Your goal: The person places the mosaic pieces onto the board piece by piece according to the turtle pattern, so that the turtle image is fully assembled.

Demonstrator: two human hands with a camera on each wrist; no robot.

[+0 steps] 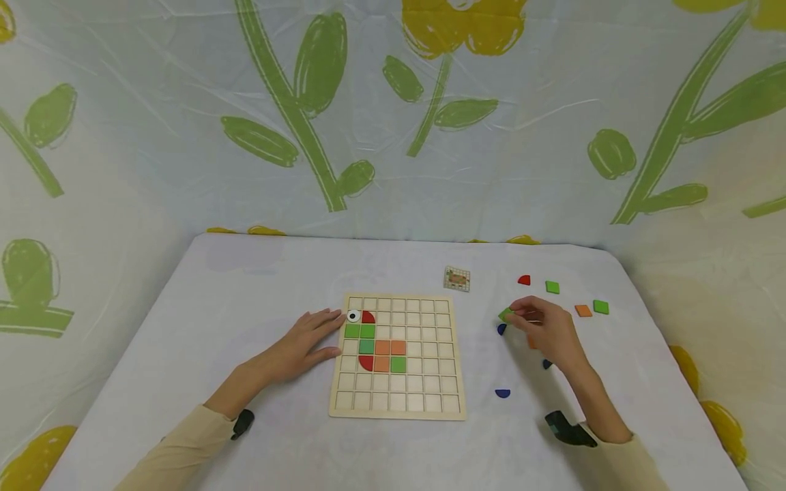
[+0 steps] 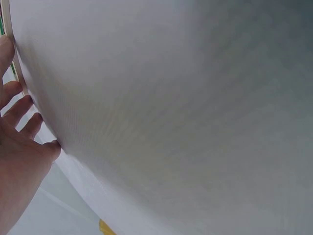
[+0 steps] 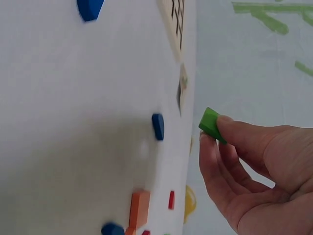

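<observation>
My right hand pinches a green square tile between thumb and fingers, held above the table to the right of the board. My left hand lies at the left edge of the wooden grid board, fingers spread and touching its rim. On the board's left half sit an eye tile, red quarter-round tiles, green squares and orange squares. In the left wrist view the left hand shows at the far left, with only a sliver of the board.
Behind the board lies a small pattern card. Loose tiles are scattered on the right: blue half-rounds, a red quarter-round, green squares and an orange square. A patterned cloth hangs behind the white table.
</observation>
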